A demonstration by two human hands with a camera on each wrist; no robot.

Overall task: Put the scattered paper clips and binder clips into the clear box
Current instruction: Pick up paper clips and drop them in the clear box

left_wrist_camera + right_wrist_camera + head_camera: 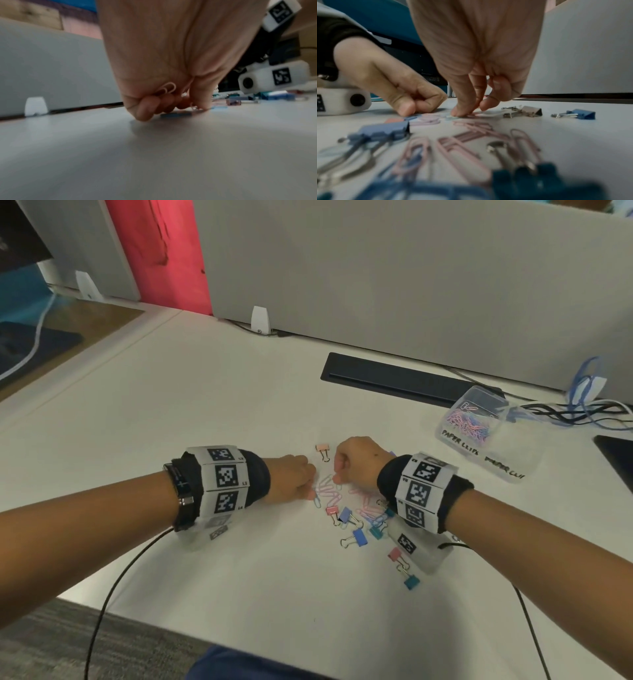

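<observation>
Pink and blue paper clips (330,494) lie in a loose pile on the white desk, with several pastel binder clips (359,537) scattered just in front of them. My left hand (310,491) is curled with its fingertips on the desk and holds pink paper clips (169,88) in its palm. The right hand (337,479) is curled over the pile, thumb and forefinger pinching a paper clip (462,115) flat on the desk. The clear box (445,433) stands open at the far right with paper clips inside.
The box's lid (507,470), marked "paper clips", lies beside it. A black cable slot (394,378) and grey partition run along the back. Cables (582,409) lie at the far right. A pink binder clip (323,450) sits behind the hands.
</observation>
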